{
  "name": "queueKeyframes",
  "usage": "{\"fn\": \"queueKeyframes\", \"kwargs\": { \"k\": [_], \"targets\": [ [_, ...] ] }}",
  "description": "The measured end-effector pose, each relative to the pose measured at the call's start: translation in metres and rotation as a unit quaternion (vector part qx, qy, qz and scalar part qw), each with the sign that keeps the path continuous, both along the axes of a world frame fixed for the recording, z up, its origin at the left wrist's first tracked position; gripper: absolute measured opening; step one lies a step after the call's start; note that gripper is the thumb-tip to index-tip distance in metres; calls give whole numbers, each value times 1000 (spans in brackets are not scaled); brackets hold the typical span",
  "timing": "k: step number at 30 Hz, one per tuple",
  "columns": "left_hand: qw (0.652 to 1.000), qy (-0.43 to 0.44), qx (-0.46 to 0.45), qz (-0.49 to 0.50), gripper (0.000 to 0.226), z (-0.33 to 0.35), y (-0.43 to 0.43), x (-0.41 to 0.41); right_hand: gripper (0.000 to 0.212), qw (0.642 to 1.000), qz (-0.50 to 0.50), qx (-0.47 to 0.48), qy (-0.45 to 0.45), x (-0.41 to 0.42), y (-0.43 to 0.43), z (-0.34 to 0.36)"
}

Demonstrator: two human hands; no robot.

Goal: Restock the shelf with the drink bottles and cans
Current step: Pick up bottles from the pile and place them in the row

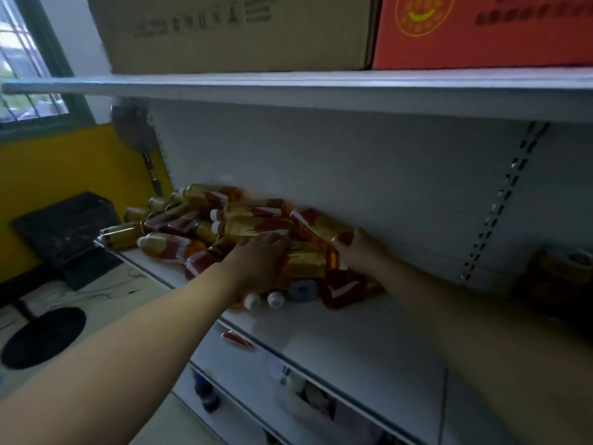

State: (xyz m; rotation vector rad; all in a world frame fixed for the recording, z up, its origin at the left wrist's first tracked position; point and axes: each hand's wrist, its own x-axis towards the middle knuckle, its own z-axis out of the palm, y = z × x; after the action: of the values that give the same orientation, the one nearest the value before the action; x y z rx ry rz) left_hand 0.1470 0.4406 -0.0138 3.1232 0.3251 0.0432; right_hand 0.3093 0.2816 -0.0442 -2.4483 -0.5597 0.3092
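The pile (231, 220) of bottles lies on its side at the left end of the white shelf (369, 332), pressed back against the rear panel. At the pile's far left a gold can (120, 236) pokes out over the shelf's end edge. Right of the pile the smooth white board runs as far as a blurred brown thing (558, 277), and in front of the pile a strip of board shows up to the front lip. Above the pile the upper shelf (288, 88) leaves a tall gap.

The left hand (256, 261) rests on the pile's near end, fingers straight and flat over the bottles. The right hand (359, 252), just right of the pile, has thumb and fingers curled round the end of one bottle (308, 263), which lies between the two hands.

The bottles are round and glossy, amber-gold with red and white labels; white caps (253, 301) point toward the front lip.

Above the pile a cardboard box (240, 30) and a red box (481, 30) sit on the upper shelf. Left of the pile, past the shelf, stand a black crate (67, 226), a fan (134, 130), a yellow wall (64, 162) and a window (19, 59)
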Motion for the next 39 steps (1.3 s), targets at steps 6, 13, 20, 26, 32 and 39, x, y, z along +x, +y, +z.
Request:
{"fn": "queueKeyframes", "kwargs": {
  "k": [6, 13, 20, 26, 32, 39],
  "targets": [
    [991, -33, 89, -96, 96, -21, 39, 30, 38, 988, -67, 137, -8, -4, 6, 5],
    [984, -112, 8, -141, 90, -34, 63, 32, 17, 912, -208, 248, -252, -46, -5, 62],
    [955, -190, -209, -93, 88, -32, 55, 35, 28, 861, -256, 292, -329, -96, -72, 96],
    [847, -193, -476, -139, 51, -23, -19, 19, 32, 926, -249, 148, -243, -122, -111, 77],
    [793, -87, -584, -151, 71, -60, -77, 9, 55, 931, -273, 118, -211, -137, -127, 22],
    [802, -81, -580, -115, 92, -96, -104, 0, 58, 895, -295, 318, -102, -146, -141, -26]
  ]
}}
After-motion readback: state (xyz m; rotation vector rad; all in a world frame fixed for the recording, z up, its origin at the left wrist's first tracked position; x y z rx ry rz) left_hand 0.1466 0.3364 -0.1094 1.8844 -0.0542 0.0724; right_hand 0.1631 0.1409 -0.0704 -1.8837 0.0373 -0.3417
